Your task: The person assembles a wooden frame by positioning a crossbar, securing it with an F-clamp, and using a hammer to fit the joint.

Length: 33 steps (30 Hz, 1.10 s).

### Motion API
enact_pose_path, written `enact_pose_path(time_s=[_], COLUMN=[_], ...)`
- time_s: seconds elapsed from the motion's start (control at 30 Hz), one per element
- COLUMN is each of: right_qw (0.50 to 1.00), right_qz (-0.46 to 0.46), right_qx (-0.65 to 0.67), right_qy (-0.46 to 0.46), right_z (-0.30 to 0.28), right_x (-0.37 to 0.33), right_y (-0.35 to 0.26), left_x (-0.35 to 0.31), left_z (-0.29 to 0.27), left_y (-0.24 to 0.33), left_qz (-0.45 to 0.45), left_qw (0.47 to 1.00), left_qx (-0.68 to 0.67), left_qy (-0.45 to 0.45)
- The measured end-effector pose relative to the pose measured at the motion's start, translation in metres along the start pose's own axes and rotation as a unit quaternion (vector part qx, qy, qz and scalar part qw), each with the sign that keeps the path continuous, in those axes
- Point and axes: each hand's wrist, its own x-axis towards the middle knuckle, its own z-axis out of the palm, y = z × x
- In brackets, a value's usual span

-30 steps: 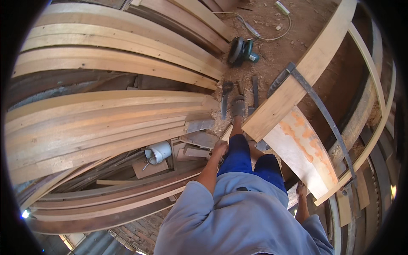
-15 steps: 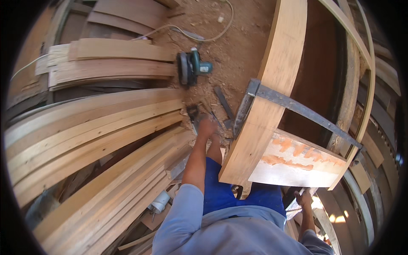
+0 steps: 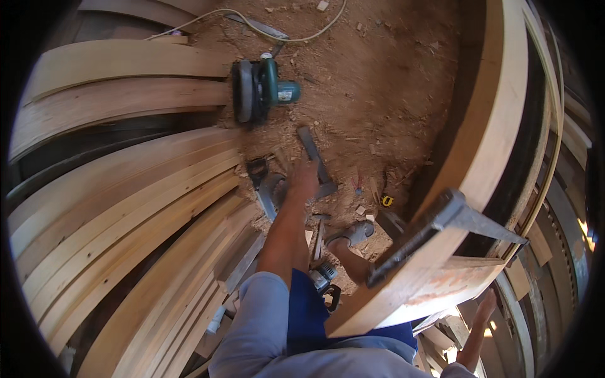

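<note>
Pale wood makes the long plank (image 3: 488, 170) on the near right, with a dark metal clamp (image 3: 419, 236) across it. The plank looks stiff and heavy, so two hands, spread apart along its edges, would seem best. The right hand (image 3: 485, 307) is low on the near right, just beside the frame, with its fingers stretched out and nothing seen in it. The left arm reaches out straight, away from the body and down toward the dirt floor (image 3: 384, 94). The left hand (image 3: 304, 178) is blurry, so I can't tell if it is closed. Just beside it on the floor lies a dark bar tool (image 3: 312, 154) with a short crosspiece at its near end. I can't tell if they touch. The tool looks hard, a bit heavy and not easy to break; its long bar looks good to grab. Farther off sits a green power tool (image 3: 271, 91).
</note>
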Motion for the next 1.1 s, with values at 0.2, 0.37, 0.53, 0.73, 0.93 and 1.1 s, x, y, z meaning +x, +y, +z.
enact_pose_path(time_s=[0.2,0.37,0.53,0.73,0.93,1.1], right_qw=[0.881,0.892,0.878,0.9,0.907,0.909], right_qz=[0.336,0.262,0.335,0.334,0.263,0.239], right_qx=[0.321,0.344,0.334,0.28,0.325,0.34], right_qy=[-0.089,-0.13,-0.078,-0.005,-0.046,-0.019], right_z=[0.016,0.026,0.023,0.033,0.045,0.055], right_x=[-0.047,-0.034,-0.042,-0.043,-0.039,-0.04], right_y=[-0.126,-0.081,-0.147,-0.142,-0.098,-0.073], left_x=[0.091,0.127,0.133,0.084,0.024,0.029], left_z=[0.006,0.029,0.048,0.085,0.089,0.055], left_y=[-0.016,-0.012,-0.02,-0.033,-0.025,0.001], left_qz=[-0.142,-0.148,-0.172,-0.193,-0.073,0.043], left_qw=[0.968,0.972,0.978,0.951,0.964,0.988], left_qx=[-0.124,-0.078,-0.044,-0.196,-0.222,-0.008], left_qy=[-0.166,-0.166,-0.108,0.144,0.128,0.151])
